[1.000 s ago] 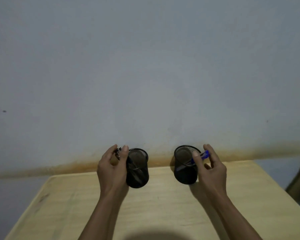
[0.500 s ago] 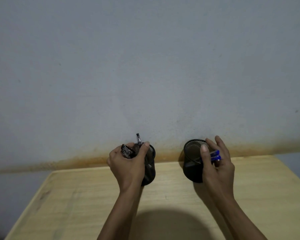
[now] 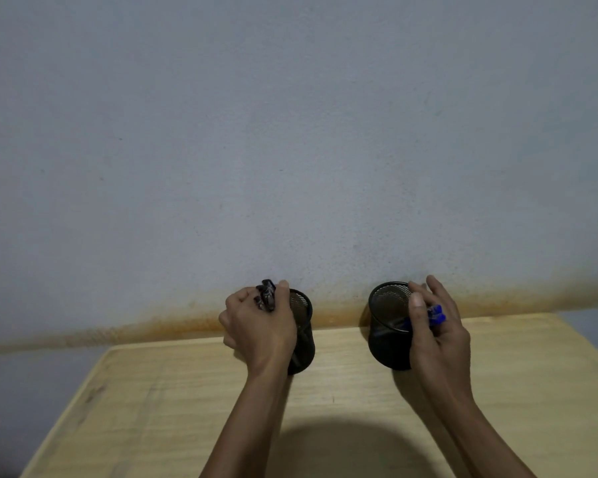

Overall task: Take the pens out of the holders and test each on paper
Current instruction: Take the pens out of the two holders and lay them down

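Observation:
Two black mesh pen holders stand at the far edge of a wooden table (image 3: 342, 401), against the wall. My left hand (image 3: 259, 331) grips a bunch of dark pens (image 3: 267, 295) whose lower ends are still inside the left holder (image 3: 302, 336). My right hand (image 3: 435, 331) pinches blue-capped pens (image 3: 435, 314) that slant out of the right holder (image 3: 387, 326). Both hands hide part of their holder. No paper is in view.
A grey wall (image 3: 290, 132) with a rusty stain along its base rises right behind the holders. The table's left edge (image 3: 66, 415) runs diagonally, with floor beyond it. A round shadow lies on the near tabletop between my forearms.
My left hand has closed from a fingertip pinch into a fist round the dark pens. My right hand has gathered the blue pens closer into its palm. The view has shifted slightly.

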Demonstrator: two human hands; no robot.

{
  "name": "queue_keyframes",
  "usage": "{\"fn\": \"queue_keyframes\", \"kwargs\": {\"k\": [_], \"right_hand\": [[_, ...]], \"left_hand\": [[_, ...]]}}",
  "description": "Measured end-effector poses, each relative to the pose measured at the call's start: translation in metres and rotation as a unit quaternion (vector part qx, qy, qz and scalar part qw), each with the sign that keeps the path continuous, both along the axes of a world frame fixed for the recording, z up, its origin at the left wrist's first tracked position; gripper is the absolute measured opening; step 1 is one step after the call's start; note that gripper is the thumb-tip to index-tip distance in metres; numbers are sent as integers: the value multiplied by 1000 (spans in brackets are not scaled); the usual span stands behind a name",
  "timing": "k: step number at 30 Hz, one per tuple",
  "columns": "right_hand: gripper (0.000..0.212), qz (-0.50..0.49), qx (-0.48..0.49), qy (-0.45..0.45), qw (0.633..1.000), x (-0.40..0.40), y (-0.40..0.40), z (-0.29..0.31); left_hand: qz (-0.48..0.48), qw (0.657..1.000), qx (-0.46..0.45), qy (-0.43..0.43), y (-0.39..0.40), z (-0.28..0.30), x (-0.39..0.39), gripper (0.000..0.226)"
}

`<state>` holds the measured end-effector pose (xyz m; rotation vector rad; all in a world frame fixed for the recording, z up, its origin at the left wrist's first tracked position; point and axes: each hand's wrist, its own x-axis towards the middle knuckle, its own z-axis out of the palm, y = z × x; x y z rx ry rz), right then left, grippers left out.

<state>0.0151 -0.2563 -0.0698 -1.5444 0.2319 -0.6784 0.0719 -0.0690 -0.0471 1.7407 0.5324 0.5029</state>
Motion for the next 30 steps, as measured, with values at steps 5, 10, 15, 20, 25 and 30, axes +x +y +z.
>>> {"fn": "queue_keyframes", "kwargs": {"k": [5,10,15,20,25,30], "right_hand": [[51,8,-36,5,999,2,0,-3],[54,9,-33,23,999,-1,-4,15],[39,-13,14,-9,1000,-12,-8,43],[52,12,184,-100,978,-28,-12,80],[66,46,328,-134,934,-62,-17,91],[37,6,374,-44,926,-87,-15,42]], "left_hand": [[-42,998,-7,-52,6,-20,-14,52],[-67,993,-73,-66,2,-7,-29,32],[-72,980,-138,-128,2,15,-42,48],[-60,947,-195,-248,5,57,-70,26],[-54,876,-348,-329,21,71,-98,16],[-41,887,-370,-274,34,23,-125,37]]}}
